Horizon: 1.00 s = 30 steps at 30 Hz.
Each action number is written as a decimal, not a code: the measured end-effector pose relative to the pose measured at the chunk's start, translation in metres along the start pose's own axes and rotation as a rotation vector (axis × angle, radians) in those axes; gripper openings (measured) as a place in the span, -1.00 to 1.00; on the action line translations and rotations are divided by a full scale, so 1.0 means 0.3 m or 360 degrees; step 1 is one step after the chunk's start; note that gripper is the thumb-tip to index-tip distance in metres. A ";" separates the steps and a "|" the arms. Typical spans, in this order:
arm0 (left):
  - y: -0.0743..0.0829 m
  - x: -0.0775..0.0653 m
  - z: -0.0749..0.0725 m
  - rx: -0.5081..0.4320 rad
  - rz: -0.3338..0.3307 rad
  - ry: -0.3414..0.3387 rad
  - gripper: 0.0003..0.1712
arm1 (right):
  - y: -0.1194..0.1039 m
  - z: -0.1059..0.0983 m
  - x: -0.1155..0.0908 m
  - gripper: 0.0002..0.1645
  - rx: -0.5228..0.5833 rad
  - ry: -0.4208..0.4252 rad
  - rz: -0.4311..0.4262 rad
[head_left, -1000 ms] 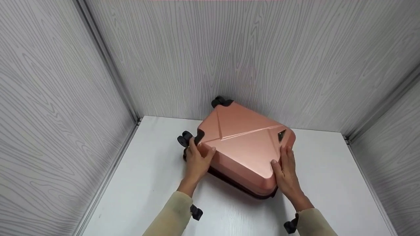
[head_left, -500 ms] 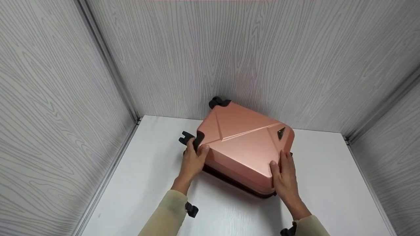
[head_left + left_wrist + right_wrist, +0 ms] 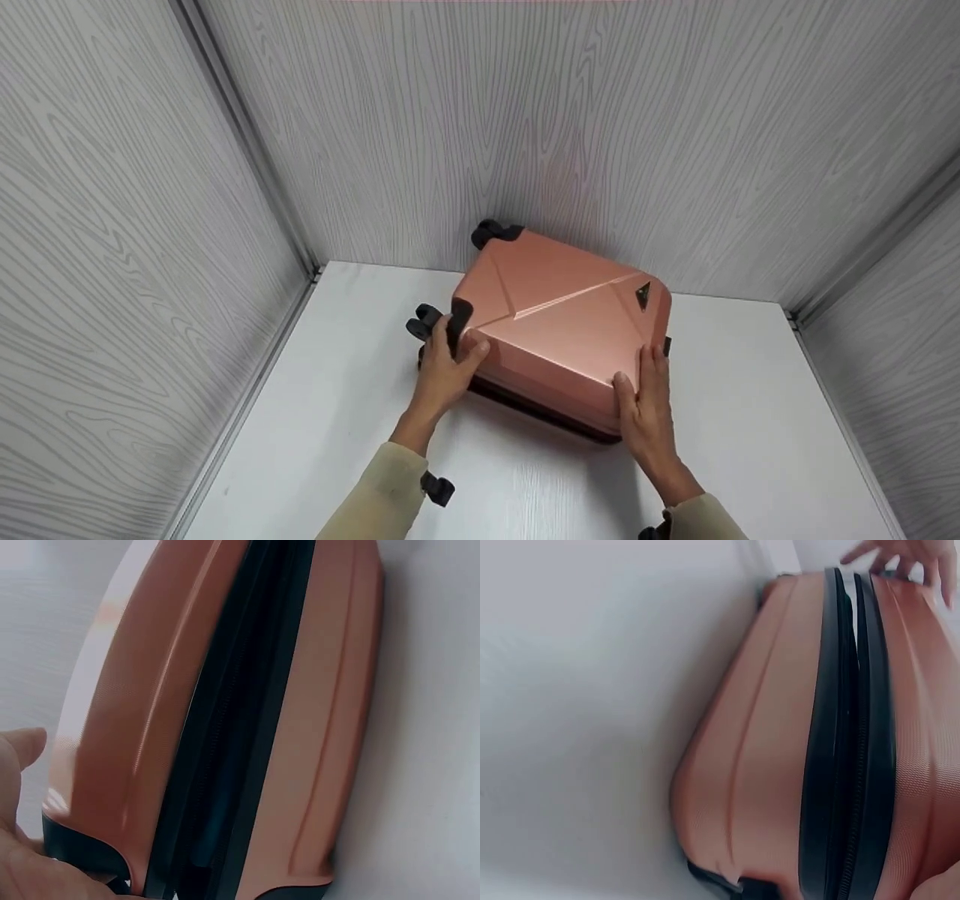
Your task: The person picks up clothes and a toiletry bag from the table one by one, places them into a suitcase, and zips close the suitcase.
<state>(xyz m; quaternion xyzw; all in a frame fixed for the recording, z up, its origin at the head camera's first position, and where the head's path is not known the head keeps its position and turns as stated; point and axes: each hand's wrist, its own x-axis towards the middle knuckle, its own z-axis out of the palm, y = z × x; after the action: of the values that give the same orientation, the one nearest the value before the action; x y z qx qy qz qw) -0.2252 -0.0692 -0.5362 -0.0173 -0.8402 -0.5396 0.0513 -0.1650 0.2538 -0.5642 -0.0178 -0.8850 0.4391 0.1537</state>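
Observation:
A small rose-pink hard-shell suitcase point(image 3: 559, 322) lies flat on its side, turned at an angle, wheel end to the left. My left hand point(image 3: 439, 379) grips its near-left corner by a black wheel point(image 3: 424, 321), thumb apart on the long side. In the right wrist view, bent fingers point(image 3: 907, 561) of this hand reach over that end. My right hand point(image 3: 646, 409) rests along the opposite end, fingers straight, thumb at the near corner. Between the two shells runs a black zipper seam point(image 3: 240, 690); a slim gap shows in it near the wheel end.
The suitcase lies on a white tabletop point(image 3: 322, 450), close to the grey wood-grain back wall point(image 3: 480, 112). Similar panels rise at left point(image 3: 112, 262) and right point(image 3: 892, 300). A black triangular badge point(image 3: 643, 296) marks the upper shell.
The suitcase's upper shell has turned slightly, its right end shifting a little away from me. Both hands stay at its ends; the left has slid slightly along its corner.

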 end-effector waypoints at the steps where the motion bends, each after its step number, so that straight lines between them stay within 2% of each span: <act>1: 0.001 -0.008 0.005 0.0014 -0.0003 -0.0007 0.05 | 0.006 -0.007 0.010 -0.16 -0.0002 -0.0008 0.0005; 8: -0.011 -0.057 0.047 0.0065 -0.0020 -0.0058 0.19 | 0.044 -0.053 0.084 -0.19 -0.0042 -0.0082 0.0003; 14: -0.011 -0.082 0.070 0.0130 -0.0043 -0.0123 0.28 | 0.060 -0.070 0.115 -0.19 -0.0050 -0.0100 0.0028; 23: 0.008 -0.102 0.069 0.0189 -0.0105 -0.0174 0.31 | 0.080 -0.082 0.136 -0.21 -0.0022 -0.0101 0.0017; 30: 0.020 -0.128 0.053 0.0243 -0.0080 -0.0207 0.27 | 0.094 -0.087 0.141 -0.22 0.0034 -0.0142 0.0032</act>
<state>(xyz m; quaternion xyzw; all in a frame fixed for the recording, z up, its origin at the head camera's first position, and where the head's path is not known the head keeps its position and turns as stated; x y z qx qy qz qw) -0.1876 -0.0513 -0.5414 -0.0274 -0.8806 -0.4728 -0.0158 -0.2008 0.2983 -0.5606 -0.0056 -0.8860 0.4504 0.1098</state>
